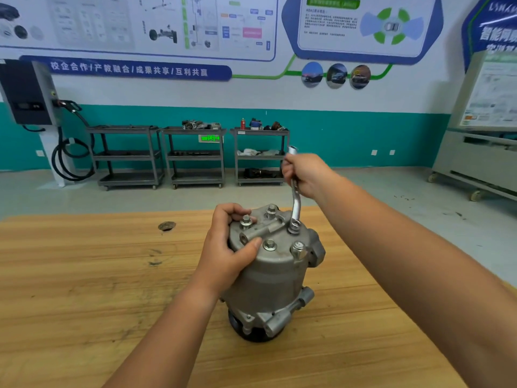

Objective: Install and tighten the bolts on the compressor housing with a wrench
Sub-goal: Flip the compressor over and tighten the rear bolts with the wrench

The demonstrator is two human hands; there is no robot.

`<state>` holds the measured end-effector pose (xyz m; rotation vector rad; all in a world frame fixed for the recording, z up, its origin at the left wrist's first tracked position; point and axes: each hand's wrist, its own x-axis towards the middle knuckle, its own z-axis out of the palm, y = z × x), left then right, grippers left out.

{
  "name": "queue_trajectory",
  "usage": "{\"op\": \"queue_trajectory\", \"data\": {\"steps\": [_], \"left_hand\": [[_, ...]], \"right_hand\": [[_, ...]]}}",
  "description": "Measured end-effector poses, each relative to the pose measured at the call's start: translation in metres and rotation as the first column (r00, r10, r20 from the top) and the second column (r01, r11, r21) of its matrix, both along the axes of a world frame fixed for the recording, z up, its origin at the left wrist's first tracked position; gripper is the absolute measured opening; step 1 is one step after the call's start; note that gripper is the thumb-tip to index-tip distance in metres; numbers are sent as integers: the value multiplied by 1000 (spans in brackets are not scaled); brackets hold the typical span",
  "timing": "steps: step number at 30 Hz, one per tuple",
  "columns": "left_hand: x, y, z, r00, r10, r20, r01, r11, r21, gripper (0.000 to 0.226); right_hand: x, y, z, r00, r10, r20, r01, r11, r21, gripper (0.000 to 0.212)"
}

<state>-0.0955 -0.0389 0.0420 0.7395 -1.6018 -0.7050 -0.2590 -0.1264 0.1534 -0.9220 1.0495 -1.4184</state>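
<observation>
The compressor housing [268, 275] stands upright on the wooden bench [84, 275], near its middle. The left hand [229, 247] has its grip curled round the housing's top rim on the left, thumb on the cover. The right hand [305, 175], higher and farther off, has its grip closed round the wrench [295, 205] handle. The wrench's lower end sits on a bolt [293, 229] at the cover's far right. Four more bolts [269, 244] stand in the cover.

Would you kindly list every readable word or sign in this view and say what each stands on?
"校企合作/产教融合/成果共享/互利共赢": blue wall banner.
"ADAS": right wall poster; rest too small.
"智能网": blue panel, cut off.
Green sign: blurred, unreadable.
Left wall poster: blurred.
Compressor housing: no text visible.
</observation>
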Motion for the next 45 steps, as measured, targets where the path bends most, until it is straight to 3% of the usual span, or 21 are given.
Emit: {"op": "queue_trajectory", "data": {"steps": [2, 4, 6, 8, 11, 15, 17, 20, 23, 26, 28, 30, 32, 34, 37, 40, 45], "left_hand": [[0, -1, -1, 1000, -3, -7, 3, 1000, -2, 48], [0, -2, -2, 1000, -9, -16, 9, 1000, -5, 47], [0, -3, -3, 1000, -12, -22, 12, 1000, -7, 47], [0, -3, -3, 999, -17, -30, 17, 1000, -10, 48], [-1, -4, -4, 999, -20, -37, 19, 1000, -16, 48], [0, -4, -4, 999, -22, -34, 21, 999, -24, 48], [-1, -4, -4, 999, -25, -34, 25, 1000, -19, 48], [0, -4, -4, 999, -27, -32, 26, 1000, -16, 47], [0, -5, -4, 999, -28, -26, 27, 999, -16, 47], [0, -5, -4, 999, -23, -22, 23, 1000, -18, 47], [0, -4, -4, 1000, -21, -21, 21, 1000, -20, 47], [0, -4, -4, 1000, -22, -22, 21, 1000, -20, 47], [0, -4, -3, 1000, -22, -17, 22, 1000, -20, 47], [0, -4, -3, 1000, -21, -11, 21, 1000, -21, 47], [0, -4, -4, 1000, -20, -7, 20, 1000, -18, 47], [0, -4, -4, 1000, -20, -10, 20, 1000, -20, 47], [-1, -5, -4, 999, -23, -23, 22, 999, -23, 46]], "right_hand": [[-19, 5, -26, 938, -112, 327, 112, 994, 17, 16], [-34, 20, -49, 782, -214, 586, 267, 964, -4, 21], [-45, 45, -69, 642, -291, 709, 458, 887, -50, 20], [-49, 77, -82, 591, -310, 745, 608, 778, -159, 17], [-42, 124, -94, 684, -330, 650, 693, 572, -438, 18], [-28, 162, -105, 842, -400, 363, 505, 345, -792, 32], [-30, 169, -109, 835, -483, 263, 434, 283, -855, 34], [-41, 170, -107, 740, -652, 164, 386, 212, -898, 21], [-52, 166, -99, 660, -746, 85, 411, 264, -872, 15], [-55, 158, -92, 678, -724, 127, 511, 340, -790, 19], [-52, 150, -81, 732, -627, 266, 607, 425, -671, 22], [-52, 138, -70, 739, -490, 462, 673, 576, -465, 26], [-55, 125, -61, 659, -355, 663, 643, 724, -251, 27], [-57, 114, -57, 551, -278, 787, 589, 798, -130, 28], [-58, 106, -55, 547, -296, 783, 571, 816, -90, 31], [-61, 106, -52, 550, -277, 788, 561, 821, -103, 22], [-68, 109, -43, 479, -213, 852, 540, 836, -95, 34]]}}
